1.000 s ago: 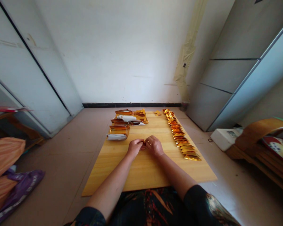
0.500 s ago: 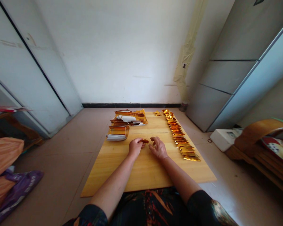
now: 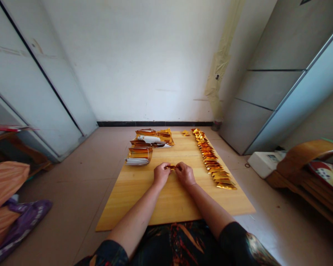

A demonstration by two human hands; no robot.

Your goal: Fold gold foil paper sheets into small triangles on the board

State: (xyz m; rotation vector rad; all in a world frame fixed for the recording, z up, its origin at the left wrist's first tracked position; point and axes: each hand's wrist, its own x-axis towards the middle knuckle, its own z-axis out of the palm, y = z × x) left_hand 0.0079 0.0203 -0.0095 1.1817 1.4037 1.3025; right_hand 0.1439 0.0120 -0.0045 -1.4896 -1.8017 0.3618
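Between my hands, over the middle of the wooden board (image 3: 155, 207), is a small strip of folded gold foil paper (image 3: 172, 168). My left hand (image 3: 161, 175) pinches its left end. At the other end, the fingers of my right hand (image 3: 185, 173) are closed on it too; my hands partly cover the strip. Along the board's right side runs a row of folded gold foil pieces (image 3: 211, 159), overlapping one another. To the far left lie bundles of gold and white foil sheets (image 3: 140, 153), some bound with bands.
A few small gold foil pieces (image 3: 185, 133) lie at the board's far edge. A grey refrigerator (image 3: 261, 92) stands behind on the right, near a white box (image 3: 262, 163) and a wooden bench (image 3: 294, 166). Orange and purple bags (image 3: 24, 218) are on the floor at left.
My right hand, apart from the foil with its fingers spread before, has moved slightly left and closed on the strip's right end. My left hand keeps its pinch.
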